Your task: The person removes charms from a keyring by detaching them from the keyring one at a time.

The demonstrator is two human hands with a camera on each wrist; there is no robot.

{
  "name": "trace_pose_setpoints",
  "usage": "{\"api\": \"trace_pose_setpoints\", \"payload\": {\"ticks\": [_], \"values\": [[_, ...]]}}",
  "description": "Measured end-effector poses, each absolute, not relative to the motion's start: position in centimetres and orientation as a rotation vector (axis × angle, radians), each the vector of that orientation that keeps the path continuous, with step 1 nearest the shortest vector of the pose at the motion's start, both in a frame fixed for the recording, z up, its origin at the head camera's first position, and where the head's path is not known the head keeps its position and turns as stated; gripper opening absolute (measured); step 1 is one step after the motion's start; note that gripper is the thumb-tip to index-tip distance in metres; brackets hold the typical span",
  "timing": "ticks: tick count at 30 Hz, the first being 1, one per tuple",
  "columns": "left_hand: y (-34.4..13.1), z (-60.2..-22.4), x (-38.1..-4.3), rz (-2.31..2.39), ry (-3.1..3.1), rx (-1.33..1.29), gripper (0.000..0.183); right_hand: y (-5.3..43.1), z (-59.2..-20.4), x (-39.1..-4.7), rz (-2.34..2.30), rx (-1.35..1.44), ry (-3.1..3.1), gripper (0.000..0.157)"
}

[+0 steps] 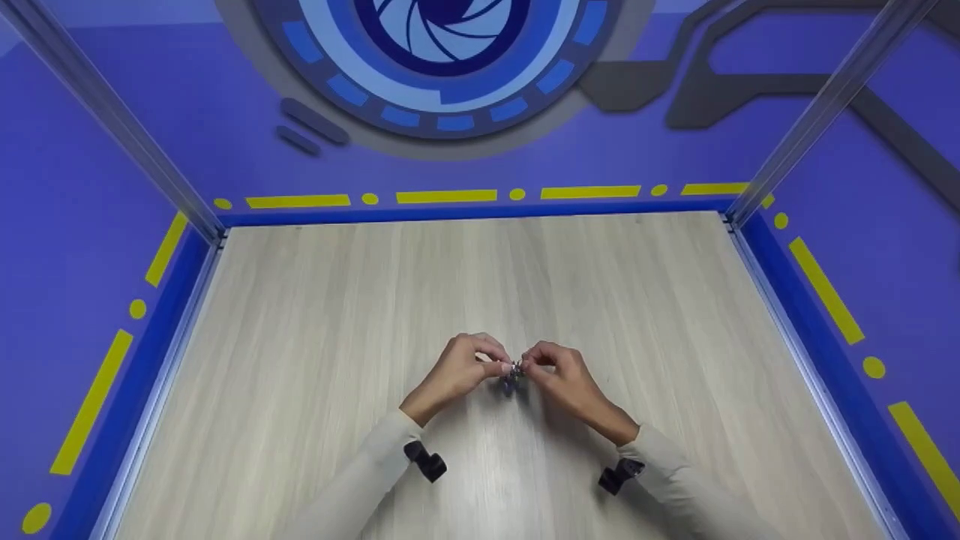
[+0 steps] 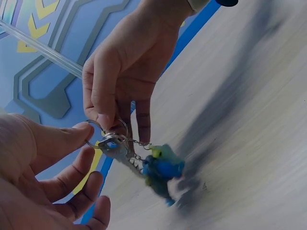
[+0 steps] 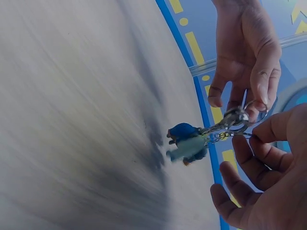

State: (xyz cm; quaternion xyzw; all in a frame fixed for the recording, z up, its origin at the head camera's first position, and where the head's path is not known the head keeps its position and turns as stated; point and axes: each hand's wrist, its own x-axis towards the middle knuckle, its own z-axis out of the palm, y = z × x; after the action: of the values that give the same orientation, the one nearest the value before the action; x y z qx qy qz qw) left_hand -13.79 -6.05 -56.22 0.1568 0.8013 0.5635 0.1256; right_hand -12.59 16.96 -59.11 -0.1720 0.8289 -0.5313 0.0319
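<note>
In the head view, my left hand (image 1: 459,373) and right hand (image 1: 568,379) meet over the table, with a small bunch of keyrings (image 1: 516,370) between their fingertips. My left hand (image 2: 45,167) pinches a metal split ring (image 2: 91,141) between thumb and finger, its other fingers loosely bent. Opposite, my right hand (image 2: 127,62) pinches a second ring at the same bunch. A silver key (image 2: 120,154) and short chains hang from the rings. On the chains dangle small figurines, one blue (image 3: 183,130) and one pale green (image 3: 188,147), slightly blurred.
The light wood table (image 1: 337,300) lies under both hands, and the figurines cast a shadow on it. Blue panels (image 1: 480,169) with yellow marks wall in the back and sides. Metal posts (image 1: 825,112) stand at the corners. Black wrist cameras (image 1: 426,460) sit on both sleeves.
</note>
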Motion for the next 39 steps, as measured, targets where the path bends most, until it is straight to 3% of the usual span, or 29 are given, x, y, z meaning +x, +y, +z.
{"api": "trace_pose_setpoints", "payload": {"ticks": [20, 39], "values": [[-6.9, -56.0, -13.5, 1.653, 2.353, 0.335, 0.007, 22.7, -57.9, -11.9, -1.299, -0.730, 2.750, 0.011], [-7.1, -55.9, -13.2, 1.658, 2.307, 0.365, 0.007, 25.0, -61.7, -18.2, -1.183, -0.664, 2.712, 0.006]]}}
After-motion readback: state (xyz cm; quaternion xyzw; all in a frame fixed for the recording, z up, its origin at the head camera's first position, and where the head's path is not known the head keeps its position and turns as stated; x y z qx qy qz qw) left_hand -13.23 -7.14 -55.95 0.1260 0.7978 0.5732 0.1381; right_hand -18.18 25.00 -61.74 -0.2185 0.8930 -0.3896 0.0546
